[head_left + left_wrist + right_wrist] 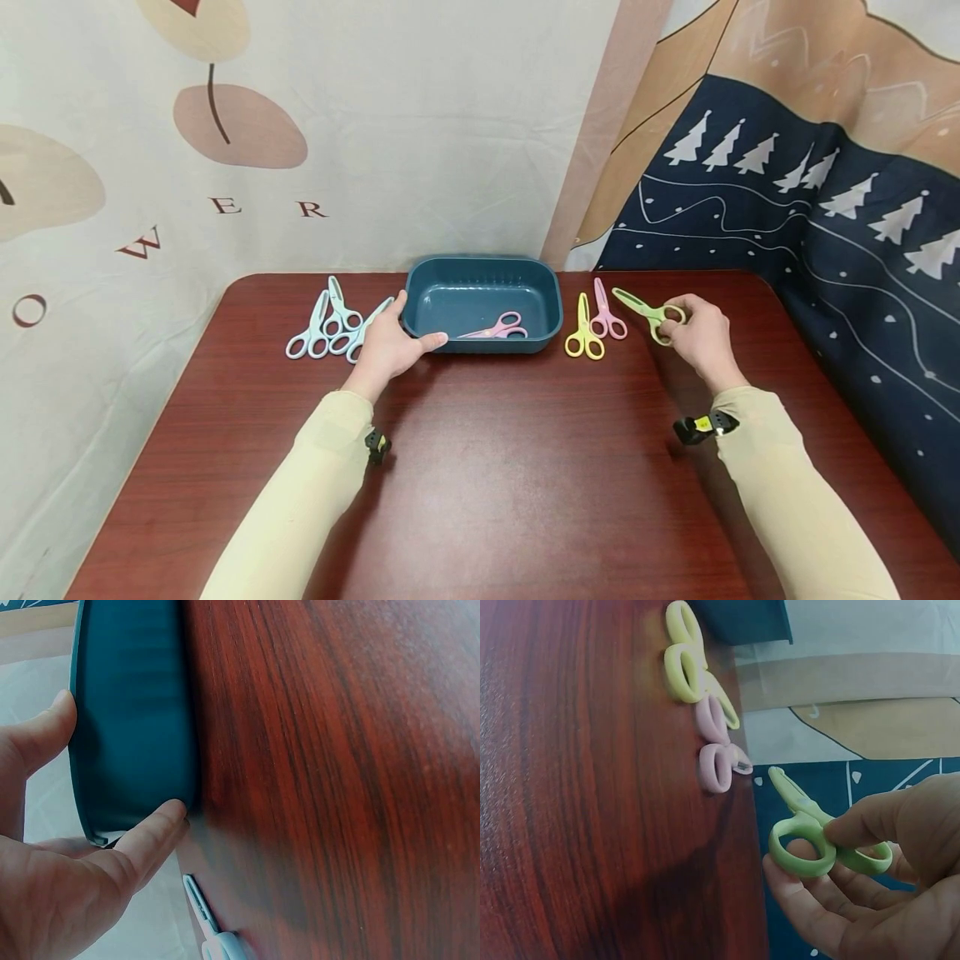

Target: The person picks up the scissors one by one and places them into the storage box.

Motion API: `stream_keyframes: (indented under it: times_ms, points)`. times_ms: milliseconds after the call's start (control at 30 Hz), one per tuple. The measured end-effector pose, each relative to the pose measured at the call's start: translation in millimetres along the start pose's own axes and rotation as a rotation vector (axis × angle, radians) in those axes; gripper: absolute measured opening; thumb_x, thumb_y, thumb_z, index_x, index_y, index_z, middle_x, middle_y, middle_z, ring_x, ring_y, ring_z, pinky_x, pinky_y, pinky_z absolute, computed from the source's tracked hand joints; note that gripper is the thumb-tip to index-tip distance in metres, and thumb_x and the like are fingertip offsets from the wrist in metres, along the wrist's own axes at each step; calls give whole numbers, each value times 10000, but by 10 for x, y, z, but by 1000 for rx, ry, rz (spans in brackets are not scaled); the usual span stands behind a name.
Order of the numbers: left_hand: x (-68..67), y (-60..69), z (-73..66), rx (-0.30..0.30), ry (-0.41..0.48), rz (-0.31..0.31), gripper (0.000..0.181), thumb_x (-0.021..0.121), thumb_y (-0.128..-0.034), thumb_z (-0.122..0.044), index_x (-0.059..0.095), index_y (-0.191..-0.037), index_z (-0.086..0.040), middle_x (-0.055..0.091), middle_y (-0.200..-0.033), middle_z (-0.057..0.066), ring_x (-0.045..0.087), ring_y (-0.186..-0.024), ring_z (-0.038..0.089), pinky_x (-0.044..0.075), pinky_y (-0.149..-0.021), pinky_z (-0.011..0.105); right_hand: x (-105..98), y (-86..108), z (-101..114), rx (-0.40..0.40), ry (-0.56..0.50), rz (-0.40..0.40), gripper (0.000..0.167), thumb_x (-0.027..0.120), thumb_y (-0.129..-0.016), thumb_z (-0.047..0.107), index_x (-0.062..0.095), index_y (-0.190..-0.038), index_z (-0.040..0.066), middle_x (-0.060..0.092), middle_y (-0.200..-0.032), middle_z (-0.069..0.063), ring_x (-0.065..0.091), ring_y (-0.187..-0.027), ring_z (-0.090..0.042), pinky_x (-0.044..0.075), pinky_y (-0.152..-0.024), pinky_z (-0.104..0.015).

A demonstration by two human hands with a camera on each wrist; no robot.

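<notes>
My left hand (386,346) rests against the left front corner of a teal plastic bin (483,344). The thumb touches the front rim; straight fingers lie along the left wall. Pink scissors (504,327) lie inside the bin. Just above the table at right, my right hand (701,333) pinches a pair of green scissors (802,855) at the handles, blades pointing away toward the left. Beside them, yellow scissors (583,333) and another pink pair (606,312) lie on the table.
Several light blue scissors (330,325) lie left of the bin, partly behind my left hand. The reddish-brown wooden table (517,467) ends at printed cloth (450,167) behind, with a navy tree-patterned cloth (825,242) at the right.
</notes>
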State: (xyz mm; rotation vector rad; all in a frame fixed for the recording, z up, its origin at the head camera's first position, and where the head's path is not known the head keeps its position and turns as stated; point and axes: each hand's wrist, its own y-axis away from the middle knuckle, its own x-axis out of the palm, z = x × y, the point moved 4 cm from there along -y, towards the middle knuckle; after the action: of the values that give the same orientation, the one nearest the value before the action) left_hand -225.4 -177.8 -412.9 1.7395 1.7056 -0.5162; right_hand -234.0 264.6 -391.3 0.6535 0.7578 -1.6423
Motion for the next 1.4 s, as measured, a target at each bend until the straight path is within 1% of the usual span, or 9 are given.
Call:
stream_keyframes:
  times_ms: [233,400,500,600,667,933,1133,1267,1400]
  points:
    - [0,5,-7,-5,6,1,1039,794,-907,-384,156,-1655,-50,251,-1684,207,265,-1546,375,305,-1225,521,-2,-18,37,45,-76,39,320,680,-868,-19,672,-1185,-64,664,-1008,-201,545,-824,-230,473,-554,-155]
    - [-2,-4,-3,-6,4,7,1038,787,-912,-389,148,-1655,-47,246,-1684,213,261,-1545,383,300,-1227,525,8,-26,73,54,-166,74,329,663,-887,-37,644,-1210,-92,635,-1014,-209,575,-717,-86,533,-562,-147]
    - [-1,-7,4,-6,4,8,1035,787,-913,-386,150,-1655,-45,246,-1684,213,261,-1545,382,299,-1227,524,23,-29,99,57,-260,109,326,633,-916,-60,606,-1234,-126,608,-1030,-239,608,-677,-27,586,-598,-188]
    - [0,-8,5,-3,2,8,1033,785,-914,-387,151,-1654,-44,247,-1683,215,264,-1543,383,301,-1226,525,38,-34,122,64,-342,144,331,601,-942,-71,566,-1262,-148,585,-1056,-268,647,-685,-30,617,-636,-250]
    - [2,-8,9,-3,1,6,1032,785,-914,-386,151,-1654,-44,249,-1682,214,267,-1542,382,303,-1226,524,46,-39,137,69,-372,160,338,591,-952,-75,551,-1279,-150,576,-1069,-274,661,-698,-39,624,-653,-274]
    - [2,3,1,-1,0,0,1039,792,-907,-379,154,-1654,-43,258,-1679,215,279,-1538,382,314,-1220,525,47,-58,193,64,-388,194,351,582,-992,-49,530,-1329,-136,582,-1107,-273,678,-730,-32,622,-665,-268]
    - [0,6,-6,0,2,3,1040,792,-907,-379,152,-1655,-44,252,-1683,212,277,-1540,381,316,-1219,528,50,-77,249,40,-416,211,351,562,-985,-67,521,-1325,-146,576,-1100,-259,676,-733,-31,626,-675,-281]
    - [2,12,-8,-1,0,1,1037,793,-908,-379,157,-1653,-40,253,-1682,212,281,-1538,380,318,-1219,523,45,-82,294,42,-410,219,349,557,-984,-63,527,-1325,-132,584,-1104,-247,680,-746,-44,624,-682,-273]
    - [5,12,-12,-1,1,3,1032,790,-912,-378,156,-1654,-42,249,-1684,211,278,-1540,378,316,-1221,519,42,-86,356,42,-414,235,351,563,-985,-54,528,-1325,-131,590,-1129,-270,692,-768,-70,626,-693,-279]
